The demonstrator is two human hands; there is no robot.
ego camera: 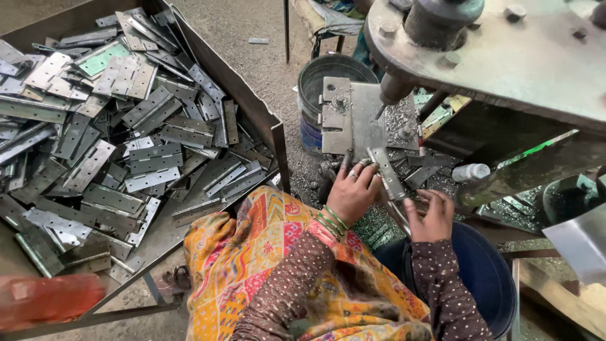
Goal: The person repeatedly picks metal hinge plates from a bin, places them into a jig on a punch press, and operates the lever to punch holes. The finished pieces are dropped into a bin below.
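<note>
Near the lower middle of the frame, the left hand (pixel 352 192) rests with fingers spread and curled over a narrow metal hinge (pixel 386 173), gripping its upper end where it leans against the drill press's grey metal plate (pixel 350 117). Green bangles (pixel 331 221) circle that wrist. Just to the right, the right hand (pixel 430 215) is half closed, its fingers pinching the lower end of the same hinge, so both hands have hold of it. The hinge lies tilted, running from the plate down toward the right hand. Above it, the drill bit (pixel 383 108) points down at the plate, with metal shavings (pixel 404 120) scattered beside it. A grey bucket (pixel 315 88) stands just behind the plate. Filling the left of the frame, a large metal tray (pixel 252 107) holds a heap of flat hinges (pixel 113 132).
</note>
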